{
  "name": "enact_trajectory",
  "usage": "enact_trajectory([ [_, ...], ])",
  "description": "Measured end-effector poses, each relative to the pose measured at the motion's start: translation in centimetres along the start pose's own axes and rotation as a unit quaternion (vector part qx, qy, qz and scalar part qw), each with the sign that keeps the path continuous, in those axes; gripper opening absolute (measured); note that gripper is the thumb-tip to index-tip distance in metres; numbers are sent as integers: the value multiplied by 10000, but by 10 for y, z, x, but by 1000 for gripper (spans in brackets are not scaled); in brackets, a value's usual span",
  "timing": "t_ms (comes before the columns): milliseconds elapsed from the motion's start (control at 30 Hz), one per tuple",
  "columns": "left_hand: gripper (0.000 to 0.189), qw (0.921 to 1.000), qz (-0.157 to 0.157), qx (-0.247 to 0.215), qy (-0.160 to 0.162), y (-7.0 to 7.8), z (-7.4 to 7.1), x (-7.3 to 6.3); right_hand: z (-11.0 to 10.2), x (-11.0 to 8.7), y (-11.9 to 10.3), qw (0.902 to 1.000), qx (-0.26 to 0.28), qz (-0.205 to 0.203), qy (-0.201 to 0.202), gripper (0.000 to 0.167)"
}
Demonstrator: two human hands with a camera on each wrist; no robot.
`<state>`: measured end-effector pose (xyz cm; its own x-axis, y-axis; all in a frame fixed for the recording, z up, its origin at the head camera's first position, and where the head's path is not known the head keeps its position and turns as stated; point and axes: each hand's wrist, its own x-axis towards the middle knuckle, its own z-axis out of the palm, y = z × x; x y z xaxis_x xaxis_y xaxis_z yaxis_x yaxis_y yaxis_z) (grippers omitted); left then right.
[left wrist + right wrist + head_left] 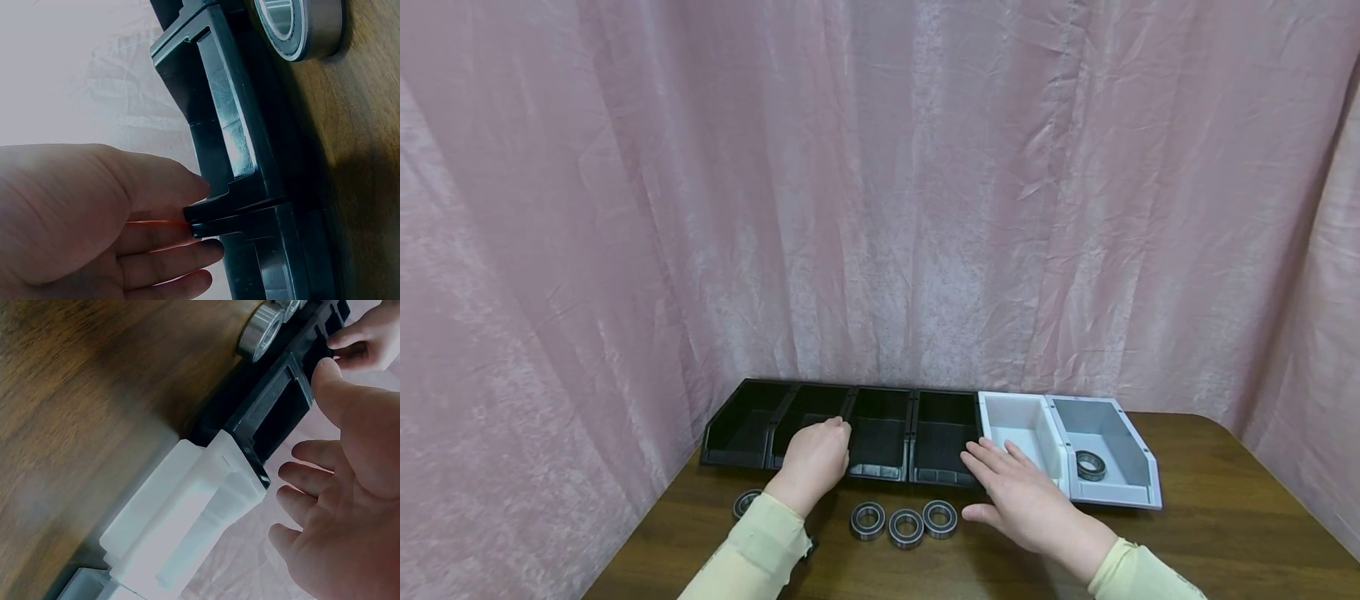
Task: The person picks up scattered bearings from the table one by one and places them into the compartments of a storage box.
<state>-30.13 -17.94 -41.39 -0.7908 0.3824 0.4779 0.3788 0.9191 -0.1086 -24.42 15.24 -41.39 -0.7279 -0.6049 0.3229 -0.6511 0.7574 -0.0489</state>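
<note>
My left hand point(815, 457) is at the row of black bins point(877, 433). In the left wrist view its thumb point(187, 184) and fingers pinch the adjoining side walls of two neighbouring bins near their front. The index fingertip is hidden behind the walls. My right hand point(1018, 500) is over the front of the white bin point(1021, 414) and the black bin beside it. Its fingers are spread and it holds nothing; the right wrist view shows the palm and loosely bent fingers. Three ball bearings point(906, 528) lie on the table between the hands.
Another bearing point(746, 502) lies left of my left forearm, partly covered by the sleeve. The grey bin point(1116, 454) at the right end of the row contains a bearing point(1091, 465). A pink curtain point(880, 208) hangs behind the wooden table point(1210, 500).
</note>
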Motion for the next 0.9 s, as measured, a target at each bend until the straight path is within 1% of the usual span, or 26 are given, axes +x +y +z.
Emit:
enact_trajectory([
  [167, 14, 10000, 9, -7, 19, 0, -1, 0, 2, 0, 0, 9999, -6, -10, -112, 72],
  [433, 15, 10000, 6, -2, -23, 1, -4, 1, 3, -1, -3, 9993, 128, -6, -345, 73],
  [900, 15, 10000, 18, 13, 18, 1, -3, 0, 6, -3, -6, 9992, -54, -184, -337, 73],
])
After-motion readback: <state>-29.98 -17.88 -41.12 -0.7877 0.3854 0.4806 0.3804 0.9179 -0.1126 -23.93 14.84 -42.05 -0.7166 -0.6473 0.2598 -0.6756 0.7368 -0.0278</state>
